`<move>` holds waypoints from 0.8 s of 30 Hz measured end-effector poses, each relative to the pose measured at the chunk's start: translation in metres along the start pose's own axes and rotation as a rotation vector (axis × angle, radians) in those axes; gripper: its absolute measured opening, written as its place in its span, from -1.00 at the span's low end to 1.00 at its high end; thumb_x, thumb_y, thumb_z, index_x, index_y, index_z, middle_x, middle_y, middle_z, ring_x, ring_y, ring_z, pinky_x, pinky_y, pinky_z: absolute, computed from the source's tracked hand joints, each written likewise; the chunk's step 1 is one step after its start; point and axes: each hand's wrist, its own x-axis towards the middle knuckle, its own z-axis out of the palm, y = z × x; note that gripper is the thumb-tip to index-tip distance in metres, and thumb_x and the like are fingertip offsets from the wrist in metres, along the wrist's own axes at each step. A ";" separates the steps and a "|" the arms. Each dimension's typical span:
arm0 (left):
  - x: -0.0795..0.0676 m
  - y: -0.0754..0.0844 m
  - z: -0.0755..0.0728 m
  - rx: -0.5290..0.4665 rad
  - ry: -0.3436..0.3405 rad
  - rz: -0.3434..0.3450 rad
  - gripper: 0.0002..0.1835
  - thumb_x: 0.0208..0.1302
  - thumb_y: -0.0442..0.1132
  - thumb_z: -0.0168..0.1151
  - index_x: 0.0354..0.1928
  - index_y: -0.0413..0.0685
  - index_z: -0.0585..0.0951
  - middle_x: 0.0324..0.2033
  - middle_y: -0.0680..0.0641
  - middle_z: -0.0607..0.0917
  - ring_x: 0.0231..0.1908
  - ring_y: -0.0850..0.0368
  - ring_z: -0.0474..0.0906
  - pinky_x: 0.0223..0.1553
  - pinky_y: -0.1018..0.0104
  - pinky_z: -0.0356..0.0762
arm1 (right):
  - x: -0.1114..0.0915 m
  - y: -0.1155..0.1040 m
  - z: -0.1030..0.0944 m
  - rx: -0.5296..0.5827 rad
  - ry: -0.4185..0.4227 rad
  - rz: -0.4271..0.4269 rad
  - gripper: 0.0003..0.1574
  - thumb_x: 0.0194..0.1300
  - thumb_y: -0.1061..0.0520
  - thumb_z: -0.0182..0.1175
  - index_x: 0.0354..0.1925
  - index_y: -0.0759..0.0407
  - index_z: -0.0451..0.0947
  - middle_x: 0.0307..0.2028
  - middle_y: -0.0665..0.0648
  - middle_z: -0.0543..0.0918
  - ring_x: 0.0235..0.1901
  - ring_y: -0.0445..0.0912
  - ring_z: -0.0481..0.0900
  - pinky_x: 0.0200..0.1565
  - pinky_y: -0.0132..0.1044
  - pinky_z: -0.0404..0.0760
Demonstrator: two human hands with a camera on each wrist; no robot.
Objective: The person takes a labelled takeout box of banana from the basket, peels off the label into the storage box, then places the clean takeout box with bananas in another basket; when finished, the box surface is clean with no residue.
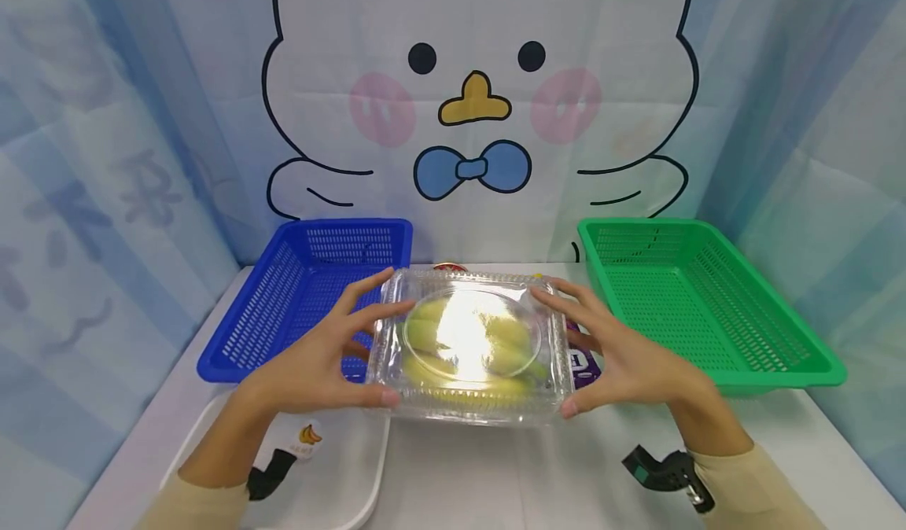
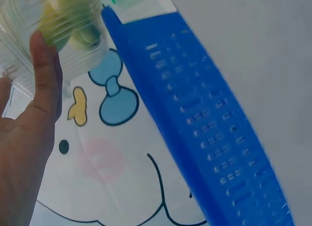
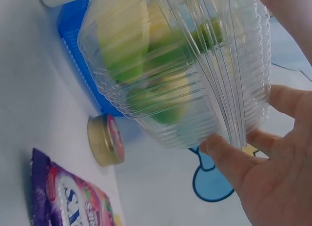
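A clear plastic clamshell box (image 1: 470,416) is held up in front of me between both hands, its lid closed and bright with glare. Through its walls show several pieces of yellow-green fruit (image 3: 124,50). My left hand (image 1: 318,357) grips the left side, thumb at the near corner and fingers spread along the far part. On the opposite side my right hand (image 1: 626,349) grips the box the same way, its fingertips (image 3: 212,143) against the ribbed wall in the right wrist view. The box sits above the table and tilts slightly.
A blue basket (image 1: 244,357) stands at back left, a green basket (image 1: 715,380) at back right. At front left lies a white tray (image 1: 368,491) with a banana picture label. Behind the box are a purple snack bag (image 3: 73,201) and a gold tin (image 3: 102,140). A cartoon curtain (image 1: 474,223) hangs behind.
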 end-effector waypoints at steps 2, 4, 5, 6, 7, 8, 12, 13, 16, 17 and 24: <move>-0.002 -0.003 -0.006 0.002 0.013 0.006 -0.05 0.10 0.04 0.58 0.54 0.28 0.33 0.63 0.11 -0.16 0.19 -0.07 0.54 -0.08 0.25 0.72 | 0.009 -0.001 0.001 0.031 -0.003 -0.006 0.61 -0.14 0.11 0.72 0.66 -0.14 -0.08 0.61 0.04 -0.22 0.49 0.21 0.14 0.30 0.18 0.45; -0.005 -0.004 -0.012 0.009 0.023 0.004 -0.05 0.10 0.02 0.58 0.53 0.25 0.33 0.63 0.08 -0.16 0.21 -0.09 0.53 -0.06 0.25 0.72 | 0.017 -0.002 0.001 0.058 -0.007 -0.016 0.59 -0.13 0.11 0.71 0.66 -0.14 -0.06 0.60 0.05 -0.20 0.47 0.26 0.20 0.27 0.13 0.52; -0.006 -0.005 -0.015 0.010 0.027 -0.001 -0.05 0.10 0.01 0.58 0.53 0.25 0.34 0.63 0.08 -0.16 0.22 -0.09 0.52 -0.05 0.25 0.72 | 0.021 -0.002 0.002 0.067 -0.007 -0.021 0.58 -0.13 0.10 0.71 0.65 -0.13 -0.05 0.60 0.05 -0.20 0.45 0.28 0.22 0.25 0.10 0.55; -0.007 -0.005 -0.019 0.007 0.029 -0.005 -0.06 0.10 -0.02 0.58 0.53 0.24 0.34 0.63 0.07 -0.16 0.22 -0.10 0.52 -0.05 0.25 0.72 | 0.025 -0.003 0.002 0.080 -0.008 -0.025 0.56 -0.12 0.10 0.71 0.65 -0.13 -0.04 0.60 0.05 -0.20 0.44 0.30 0.24 0.23 0.08 0.58; -0.009 -0.006 -0.022 0.008 0.032 -0.009 -0.06 0.10 -0.04 0.59 0.53 0.23 0.34 0.63 0.07 -0.16 0.22 -0.10 0.52 -0.04 0.25 0.71 | 0.030 -0.003 0.002 0.084 -0.009 -0.030 0.55 -0.11 0.09 0.70 0.65 -0.14 -0.03 0.60 0.05 -0.19 0.43 0.32 0.27 0.22 0.06 0.59; -0.010 -0.007 -0.026 0.009 0.035 -0.014 -0.06 0.10 -0.06 0.59 0.53 0.24 0.34 0.63 0.07 -0.16 0.23 -0.10 0.51 -0.03 0.25 0.71 | 0.034 -0.003 0.002 0.076 -0.009 -0.038 0.55 -0.11 0.08 0.70 0.65 -0.14 -0.03 0.60 0.06 -0.19 0.43 0.33 0.27 0.22 0.06 0.59; -0.015 -0.013 -0.039 -0.012 0.053 -0.037 -0.05 0.08 -0.15 0.61 0.52 0.27 0.36 0.63 0.12 -0.16 0.19 -0.06 0.50 0.00 0.26 0.70 | 0.052 -0.006 0.005 0.054 -0.009 -0.052 0.54 -0.10 0.06 0.71 0.65 -0.18 -0.02 0.61 0.04 -0.19 0.42 0.35 0.31 0.24 0.07 0.57; -0.016 -0.014 -0.042 -0.014 0.061 -0.044 -0.05 0.08 -0.17 0.61 0.52 0.28 0.36 0.63 0.13 -0.15 0.16 -0.05 0.50 0.01 0.26 0.70 | 0.057 -0.007 0.006 0.054 -0.012 -0.055 0.54 -0.10 0.06 0.71 0.65 -0.19 -0.02 0.61 0.03 -0.19 0.43 0.34 0.30 0.26 0.09 0.55; -0.020 -0.019 -0.051 -0.021 0.081 -0.070 -0.06 0.08 -0.19 0.60 0.51 0.29 0.37 0.62 0.16 -0.13 0.11 -0.04 0.48 0.02 0.28 0.68 | 0.071 -0.009 0.009 0.043 -0.012 -0.062 0.51 -0.07 0.02 0.70 0.64 -0.20 -0.01 0.62 0.02 -0.18 0.48 0.30 0.23 0.30 0.11 0.49; -0.021 -0.020 -0.054 -0.018 0.087 -0.078 -0.06 0.09 -0.19 0.60 0.52 0.30 0.36 0.62 0.17 -0.13 0.11 -0.04 0.47 0.03 0.30 0.67 | 0.076 -0.009 0.010 0.044 -0.011 -0.064 0.49 -0.06 0.00 0.70 0.64 -0.21 0.00 0.62 0.02 -0.17 0.51 0.27 0.19 0.32 0.12 0.47; -0.026 -0.026 -0.078 0.032 0.135 -0.115 -0.04 0.13 -0.28 0.55 0.54 0.33 0.32 0.60 0.16 -0.03 0.14 -0.03 0.40 0.06 0.42 0.60 | 0.109 -0.008 0.017 0.050 0.006 -0.065 0.43 -0.05 -0.09 0.68 0.62 -0.19 0.06 0.62 -0.01 -0.13 0.55 0.08 0.10 0.39 0.10 0.38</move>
